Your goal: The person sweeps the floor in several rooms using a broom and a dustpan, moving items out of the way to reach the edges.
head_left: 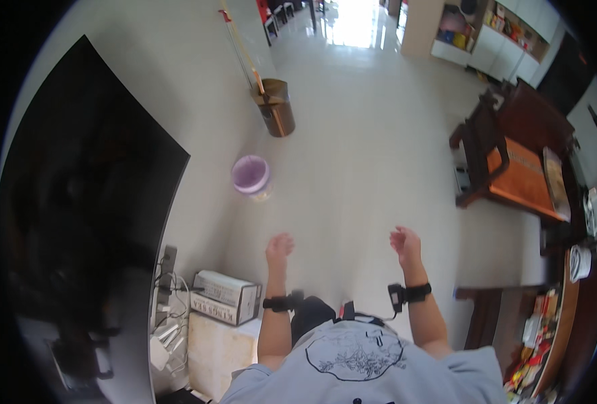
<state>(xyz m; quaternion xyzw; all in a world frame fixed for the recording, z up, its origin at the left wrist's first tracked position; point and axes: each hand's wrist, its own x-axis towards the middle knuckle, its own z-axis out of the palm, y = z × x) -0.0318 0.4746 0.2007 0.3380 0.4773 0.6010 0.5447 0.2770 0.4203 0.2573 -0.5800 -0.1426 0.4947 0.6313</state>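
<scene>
right fingers (397, 237) and left fingers (287, 242) loosely parted, smooth round purple bucket (255, 190) beyond

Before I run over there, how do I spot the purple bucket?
Find the big black screen on the left. Just right of its pointed corner, the purple bucket stands on the pale floor. It's short and purple; the brown bin farther off is taller and holds long sticks.
</scene>
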